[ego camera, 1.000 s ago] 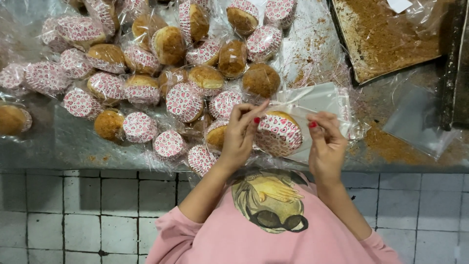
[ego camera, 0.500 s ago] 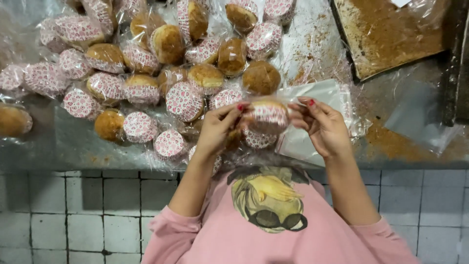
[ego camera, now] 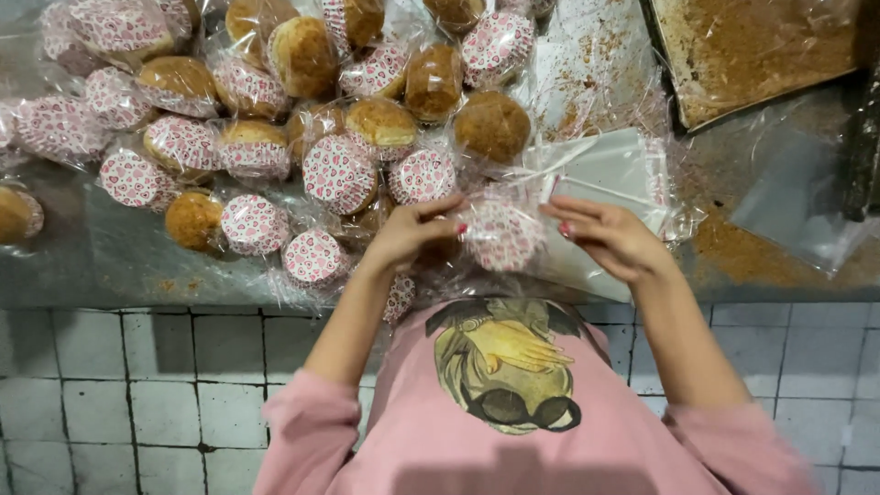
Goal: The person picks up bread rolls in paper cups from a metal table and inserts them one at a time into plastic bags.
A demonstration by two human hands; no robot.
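Observation:
Between both hands I hold one cupcake in a clear plastic bag (ego camera: 502,236), its pink patterned paper cup facing up. My left hand (ego camera: 414,231) grips the bag's left side with the fingertips. My right hand (ego camera: 612,240) pinches the right side. Just behind the right hand lies a stack of empty clear bags (ego camera: 612,170) on the metal counter (ego camera: 110,266). A big heap of bagged cupcakes (ego camera: 302,119) in the same patterned cups spreads across the counter to the left and behind.
A baking tray (ego camera: 761,50) covered in brown crumbs sits at the back right. Loose crumbs and a flat clear plastic sheet (ego camera: 797,215) lie on the counter's right part. The counter front is white tile (ego camera: 137,385).
The bagged cupcake has come down from in front of the bag stack toward the counter's front edge, and both hands have shifted their grip on the bag's sides.

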